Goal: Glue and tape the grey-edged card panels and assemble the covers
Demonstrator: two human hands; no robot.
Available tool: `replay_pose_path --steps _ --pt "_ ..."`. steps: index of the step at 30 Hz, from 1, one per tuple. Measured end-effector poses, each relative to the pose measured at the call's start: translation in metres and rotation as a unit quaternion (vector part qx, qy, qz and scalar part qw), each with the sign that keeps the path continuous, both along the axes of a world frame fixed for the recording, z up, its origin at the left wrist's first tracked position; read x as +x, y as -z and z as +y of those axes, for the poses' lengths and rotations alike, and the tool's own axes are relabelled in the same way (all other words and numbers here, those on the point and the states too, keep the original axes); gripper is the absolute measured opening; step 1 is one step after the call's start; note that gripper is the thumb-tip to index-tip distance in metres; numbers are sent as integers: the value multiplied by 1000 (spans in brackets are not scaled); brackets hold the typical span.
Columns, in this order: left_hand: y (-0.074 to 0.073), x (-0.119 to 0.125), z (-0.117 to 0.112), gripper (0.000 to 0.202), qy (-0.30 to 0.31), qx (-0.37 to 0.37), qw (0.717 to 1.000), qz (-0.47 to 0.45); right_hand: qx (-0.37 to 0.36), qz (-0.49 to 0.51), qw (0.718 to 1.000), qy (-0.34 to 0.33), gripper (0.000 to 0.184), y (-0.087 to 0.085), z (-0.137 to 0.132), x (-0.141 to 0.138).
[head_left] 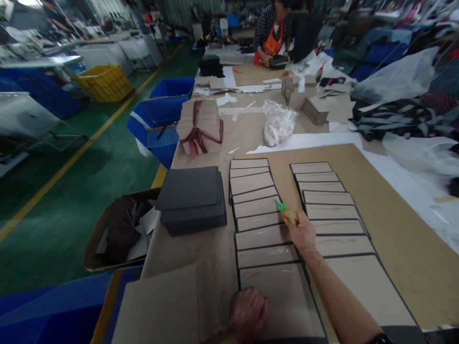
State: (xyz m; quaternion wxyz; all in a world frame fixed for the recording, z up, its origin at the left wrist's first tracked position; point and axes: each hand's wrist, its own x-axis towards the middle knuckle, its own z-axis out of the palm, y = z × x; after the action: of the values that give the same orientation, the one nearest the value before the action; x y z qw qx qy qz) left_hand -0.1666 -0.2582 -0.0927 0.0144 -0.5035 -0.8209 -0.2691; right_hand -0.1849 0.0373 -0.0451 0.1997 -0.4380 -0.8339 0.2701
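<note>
My right hand (303, 232) is closed round a small glue bottle (288, 213) with a green nozzle. The nozzle tip points at the left column of overlapped tan boards (255, 209) with dark edges. A second column of the same boards (328, 210) lies to the right of the hand. My left hand (248, 313) is curled in a loose fist, knuckles resting on the near-left corner of the closest board (283, 298). Nothing shows inside it. Both columns lie on a large brown cardboard sheet (401, 229).
A stack of dark grey panels (193, 198) sits left of the boards. Behind are a tied bundle of tan sheets (201, 126) and a clear plastic bag (278, 123). Blue bins (158, 114) and a scrap-filled carton (122, 231) stand beside the table. A person in an orange apron (271, 36) works at the far end.
</note>
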Motion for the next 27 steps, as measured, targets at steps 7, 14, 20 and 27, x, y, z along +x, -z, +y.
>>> replay_pose_path --steps 7,14,20,27 --pt "2 0 0 16 3 15 1000 -4 1 -19 990 -138 22 -4 -25 -16" --pt "-2 0 1 15 -3 14 1000 -6 13 -26 991 -129 23 -7 -29 -24" --pt "-2 1 0 12 -9 15 1000 -3 22 -12 977 -213 23 -12 -60 -44" --pt "-2 1 0 14 -3 16 1000 -11 23 -16 978 -208 26 -10 -62 -43"
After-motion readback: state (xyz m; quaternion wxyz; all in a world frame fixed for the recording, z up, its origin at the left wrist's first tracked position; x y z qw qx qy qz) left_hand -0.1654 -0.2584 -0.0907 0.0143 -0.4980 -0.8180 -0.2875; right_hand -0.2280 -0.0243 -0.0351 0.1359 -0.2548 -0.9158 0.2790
